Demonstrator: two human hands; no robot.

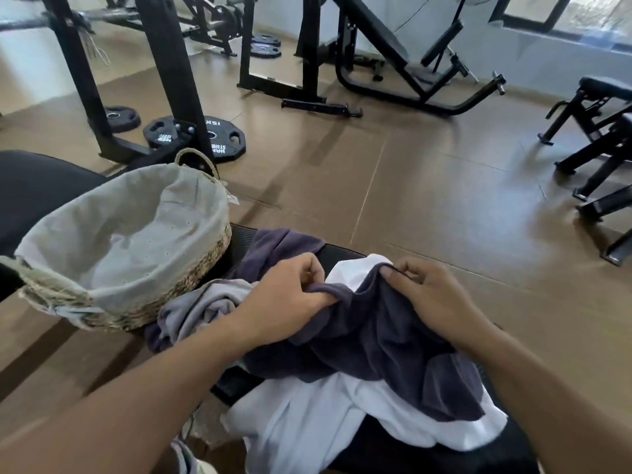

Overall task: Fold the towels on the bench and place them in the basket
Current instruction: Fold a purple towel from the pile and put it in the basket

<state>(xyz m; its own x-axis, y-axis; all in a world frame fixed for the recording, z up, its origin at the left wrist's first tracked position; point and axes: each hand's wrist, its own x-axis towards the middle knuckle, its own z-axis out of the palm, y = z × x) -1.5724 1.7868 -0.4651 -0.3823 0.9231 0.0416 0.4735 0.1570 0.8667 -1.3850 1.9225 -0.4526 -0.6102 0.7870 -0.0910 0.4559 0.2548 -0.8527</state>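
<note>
At far left a round woven basket (pixel 113 254) of straw-coloured plaited fibre sits on the desk (pixel 393 449), lined with pale grey cloth that folds over its rim, with a looped handle at each end; nothing shows inside but the liner. Just beside its base lies a crumpled light grey towel (pixel 201 309), soft and creased, and behind that a dull purple towel (pixel 273 248) spreads flat toward the desk's far end. The left hand (pixel 290 295) has its grip closed on a bunched edge of the dark navy towel (pixel 369 336), a thick, napped cloth hanging in heavy folds. The right hand (pixel 431 295) pinches the same edge shut between thumb and fingers a little farther along. Under it a smooth white towel (pixel 307 422) lies rumpled across the black padded desk. Around is a brown tiled floor (pixel 427 186), with black weight plates (pixel 212 138), steel rack posts and padded benches, and a pale wall beyond.
</note>
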